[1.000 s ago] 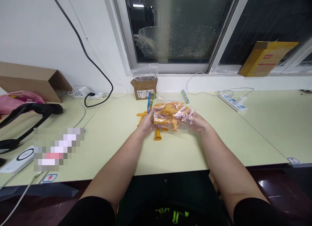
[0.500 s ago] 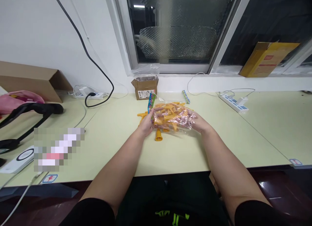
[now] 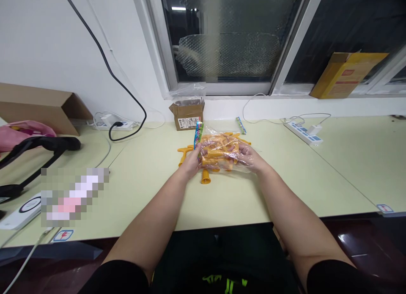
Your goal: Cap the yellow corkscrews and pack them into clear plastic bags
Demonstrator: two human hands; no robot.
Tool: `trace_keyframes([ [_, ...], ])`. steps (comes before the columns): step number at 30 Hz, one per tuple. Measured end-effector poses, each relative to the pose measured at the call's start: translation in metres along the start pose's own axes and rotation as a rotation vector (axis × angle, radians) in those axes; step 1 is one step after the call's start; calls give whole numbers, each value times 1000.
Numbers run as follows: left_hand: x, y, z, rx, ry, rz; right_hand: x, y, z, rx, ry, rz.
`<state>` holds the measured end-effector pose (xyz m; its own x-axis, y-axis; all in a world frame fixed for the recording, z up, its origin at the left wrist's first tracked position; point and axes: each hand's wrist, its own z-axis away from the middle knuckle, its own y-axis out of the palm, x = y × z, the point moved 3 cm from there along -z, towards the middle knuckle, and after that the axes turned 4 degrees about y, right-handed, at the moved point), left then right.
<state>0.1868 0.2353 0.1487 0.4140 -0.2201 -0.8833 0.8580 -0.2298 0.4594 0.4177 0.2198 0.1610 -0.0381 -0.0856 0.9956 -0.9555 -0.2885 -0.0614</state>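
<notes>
A clear plastic bag with yellow plastic parts showing through it lies between my hands above the table. My left hand is closed on the bag's left end, thumb on top, beside its colourful printed header card. At the right end my right hand is closed around the film, its fingers partly seen through the plastic. Whether those fingers are inside or behind the bag I cannot tell. Loose yellow pieces lie under and around it, among them a T-shaped piece on the left and a yellow cup-shaped piece in front.
A small open cardboard box stands by the wall. Near it lies another printed card strip. Power strips sit at the left and at the right. A black strap-like frame and a white pad occupy the table's left side.
My right hand has moved left and inward along the bag, toward the yellow parts. The bag is more bunched between both hands. My left hand keeps its hold.
</notes>
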Motion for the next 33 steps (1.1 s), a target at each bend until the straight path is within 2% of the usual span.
trace_keyframes([
  [3,1,1,2,76,-3,-13,1,3,-2,-39,-72,58],
  [6,0,3,4,90,12,-45,0,7,-5,-59,-105,65],
  [9,-4,3,5,64,41,-55,0,9,-5,-39,-76,-53],
  [11,-9,-1,3,28,71,-30,1,6,-5,-72,-62,-172],
  [13,-15,-7,1,-21,92,14,4,-3,-4,-159,-76,-267],
  [16,-22,-14,0,-83,101,57,7,-25,-2,-386,-115,-322],
  [18,-26,-18,0,-100,108,58,5,-40,-1,-553,-98,-280],
  [20,-28,-20,0,-109,116,58,1,-49,0,-604,-18,-143],
  [21,-28,-21,-1,-115,119,61,-2,-50,-1,-556,28,-44],
  [22,-28,-22,-1,-125,121,66,-5,-47,-2,-457,70,62],
  [25,-27,-25,-2,-157,129,84,-16,-30,-1,-36,177,337],
  [26,-27,-26,-3,-160,131,89,-20,-25,0,57,194,402],
  [28,-26,-27,-3,-154,128,91,-24,-16,1,112,191,500],
  [33,-25,-29,-4,-141,120,81,-26,-14,0,28,137,600],
])
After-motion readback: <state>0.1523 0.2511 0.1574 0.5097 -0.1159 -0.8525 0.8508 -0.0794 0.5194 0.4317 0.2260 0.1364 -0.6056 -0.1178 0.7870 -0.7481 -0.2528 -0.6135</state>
